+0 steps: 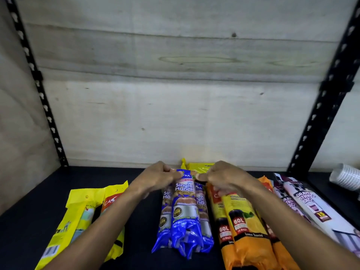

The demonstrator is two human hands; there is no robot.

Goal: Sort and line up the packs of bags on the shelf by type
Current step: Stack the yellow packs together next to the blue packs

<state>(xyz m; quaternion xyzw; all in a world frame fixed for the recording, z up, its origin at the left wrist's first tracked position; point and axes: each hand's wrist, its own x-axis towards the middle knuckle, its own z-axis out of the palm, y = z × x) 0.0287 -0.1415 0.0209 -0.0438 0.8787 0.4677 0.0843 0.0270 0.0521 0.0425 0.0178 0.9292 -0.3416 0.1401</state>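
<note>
Midway along the shelf (pixel 58 191), toward its back edge, both my arms reach forward and meet at the top of the blue pack (pixel 184 209). My left hand (pixel 157 177) pinches the pack's top edge from the left, fingers curled and closed on it. My right hand (pixel 222 177) pinches the same top edge from the right, thumb and forefinger pressed together on the plastic.

That blue pack lies on top of two more blue packs (pixel 202 215), so I count three of that type, bunched together at the middle of the shelf. Just to their right are orange packs (pixel 245 227), at least three, overlapping. Toward the right edge lie two white drawstring packs (pixel 309 203), side by side. Toward the left edge I count two yellow packs (pixel 78 215), overlapping. One more yellow pack (pixel 198 166) sits at the back edge, mostly hidden behind my hands. White cups (pixel 344 177) lie at the far right.
</note>
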